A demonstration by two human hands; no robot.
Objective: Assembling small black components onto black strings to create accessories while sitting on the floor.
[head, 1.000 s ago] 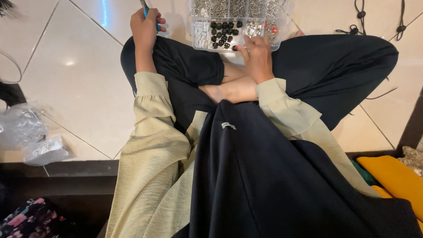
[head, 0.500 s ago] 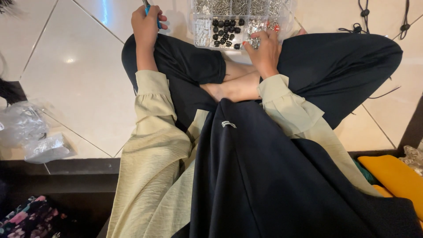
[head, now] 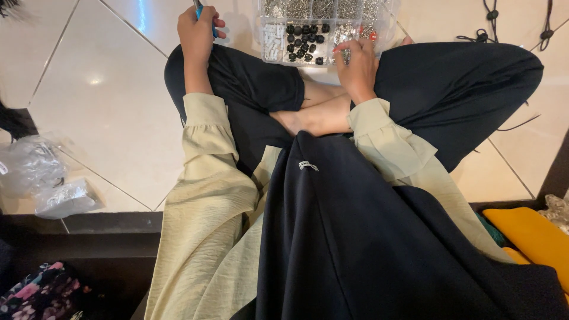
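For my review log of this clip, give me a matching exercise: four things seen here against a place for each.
1. left hand
2. right hand
3. black beads
4. clear plastic bags

A. on the tiles at the far left
B. in a compartment of the clear organiser box
C. fingertips at the box's near edge
D. gripping a blue-handled tool

Pairs: 1-D, 2-C, 3-B, 4-A

The left hand (head: 195,29) is fisted, forearm resting along the knee; the right hand (head: 357,65) reaches forward, fingertips seemingly pinched together.
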